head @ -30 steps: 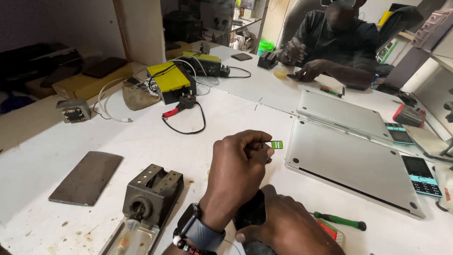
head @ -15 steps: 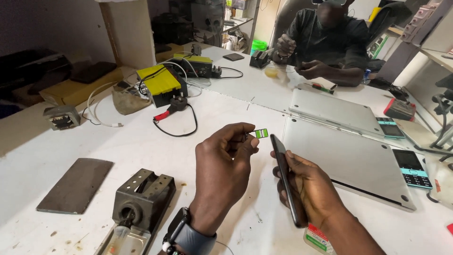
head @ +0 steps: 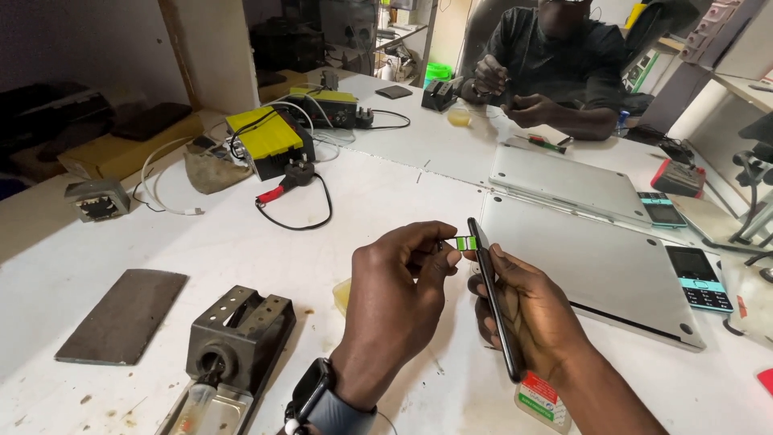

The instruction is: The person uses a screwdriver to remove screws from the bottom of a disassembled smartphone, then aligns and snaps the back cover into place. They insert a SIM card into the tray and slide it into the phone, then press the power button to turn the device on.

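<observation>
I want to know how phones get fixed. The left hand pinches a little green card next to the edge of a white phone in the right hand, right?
Almost. The phone is black, not white, as the head view shows. The left hand does pinch the little green card beside its edge, and the right hand holds the phone.

- Two silver laptops [head: 592,270] [head: 564,179] are seen closed at three o'clock, one beyond the other.
- Two keypad phones [head: 698,278] [head: 662,209] are laid at the laptops' right edges.
- One black smartphone [head: 493,296] is gripped edge-on by the right hand [head: 527,314].
- One small green card [head: 461,242] is pinched by the left hand [head: 398,294].
- Two yellow-topped boxes [head: 270,138] [head: 332,105] are counted at eleven o'clock.
- One dark flat plate [head: 122,314] is found at nine o'clock.
- One second person [head: 555,60] is seated at one o'clock.
</observation>
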